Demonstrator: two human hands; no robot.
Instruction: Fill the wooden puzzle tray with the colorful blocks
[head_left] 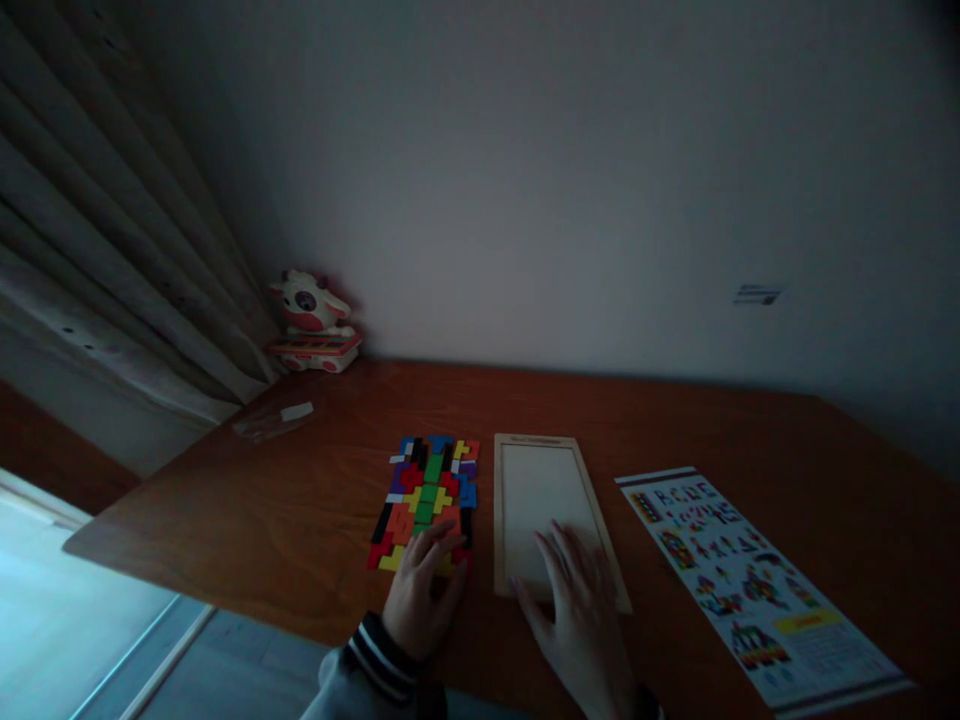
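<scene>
My left hand (421,592) rests over the near end of a block of colourful wooden puzzle pieces (427,493), its fingers curved and apart. The pieces lie flat on the table, packed closely in red, yellow, green, blue, orange, purple, black and white. No piece shows in that hand, though its fingertips cover part of the near rows. Just to the right, a shallow wooden puzzle tray (536,490) lies with its bare pale base upward. My right hand (577,610) spreads open over the tray's near part, holding nothing.
A printed pattern sheet (739,580) lies on the brown table (337,500), right of the tray. At the far left corner stands a cow-shaped toy keyboard (315,325), with a clear plastic wrapper (270,425) nearer. A curtain (112,230) hangs at the left; a wall (540,200) rises behind.
</scene>
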